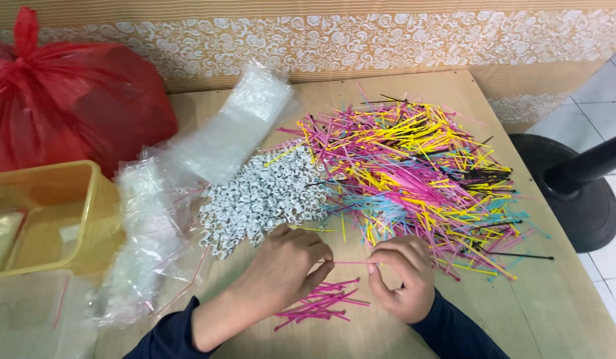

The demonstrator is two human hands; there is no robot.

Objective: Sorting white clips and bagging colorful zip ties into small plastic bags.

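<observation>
Both hands pinch one pink tie between them over the table, the left hand at one end, the right hand at the other. It looks light, thin and springy, best held near the ends. Whether it's threaded through anything, I can't tell. Below lies a pink bundle; the mixed pile and white clips crowd close behind.
</observation>
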